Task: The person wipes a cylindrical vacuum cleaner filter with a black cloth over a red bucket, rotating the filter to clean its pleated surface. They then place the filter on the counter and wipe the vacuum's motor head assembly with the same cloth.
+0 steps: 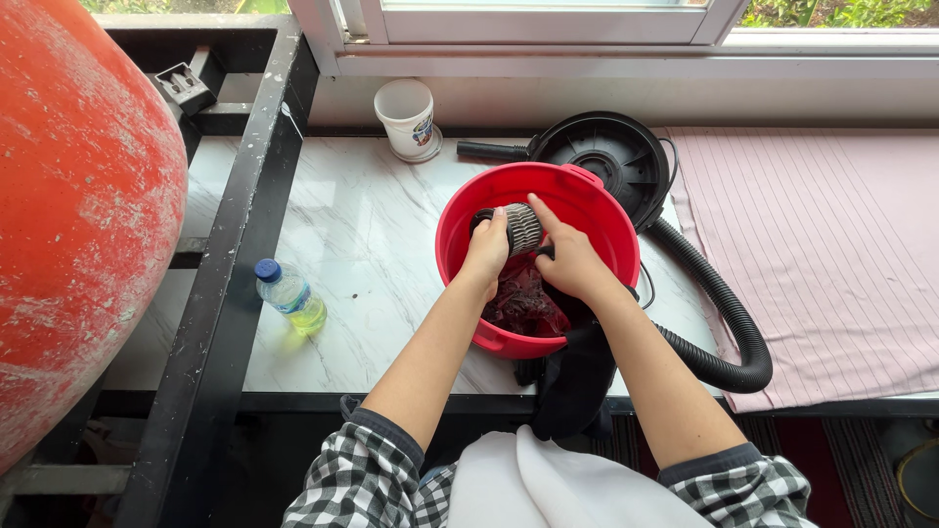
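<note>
Inside a red tub (597, 210), both hands (533, 252) gripping a pleated filter (522, 227), black hose (719, 313) alongside, white cup (407, 117) and bottle (291, 295) apart.

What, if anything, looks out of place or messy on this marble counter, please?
The red bucket holds dark debris beneath the pleated filter both hands grip, and a few dark specks lie scattered on the marble counter beside it.

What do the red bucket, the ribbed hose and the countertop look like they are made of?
Red bucket: likely moulded plastic, smooth with a slight sheen. Ribbed hose: probably flexible black plastic or rubber, corrugated and matte. Countertop: white grey-veined marble or imitation, polished.
</note>
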Motion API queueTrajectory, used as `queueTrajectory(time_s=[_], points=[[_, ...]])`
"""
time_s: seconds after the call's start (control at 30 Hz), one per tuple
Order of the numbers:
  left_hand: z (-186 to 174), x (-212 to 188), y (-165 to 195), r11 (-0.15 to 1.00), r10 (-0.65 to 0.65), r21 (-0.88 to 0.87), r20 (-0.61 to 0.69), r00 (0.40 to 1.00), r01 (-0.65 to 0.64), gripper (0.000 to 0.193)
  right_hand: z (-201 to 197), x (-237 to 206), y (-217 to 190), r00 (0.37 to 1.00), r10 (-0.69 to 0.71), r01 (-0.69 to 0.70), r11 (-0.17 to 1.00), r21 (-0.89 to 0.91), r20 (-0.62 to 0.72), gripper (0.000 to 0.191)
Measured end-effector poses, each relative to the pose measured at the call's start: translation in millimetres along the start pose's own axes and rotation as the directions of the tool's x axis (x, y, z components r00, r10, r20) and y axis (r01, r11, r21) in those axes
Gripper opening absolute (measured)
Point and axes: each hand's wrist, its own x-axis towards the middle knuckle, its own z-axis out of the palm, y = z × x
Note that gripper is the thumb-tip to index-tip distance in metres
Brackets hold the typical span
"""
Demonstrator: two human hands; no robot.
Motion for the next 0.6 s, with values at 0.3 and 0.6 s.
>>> queueTrajectory(time_s=[0.3,0.6], points=[[-6,14,-6,0.995,0.065,0.091,-0.229,0.971,-0.045,0.053,13,-6,14,0.985,-0.164,0.170,0.971,-0.167,0.050,0.053],[-8,22,-9,0.992,-0.098,0.061,-0.203,0.974,0.113,0.060,22,3,29,0.982,-0.144,0.164,0.972,-0.169,0.122,0.050]])
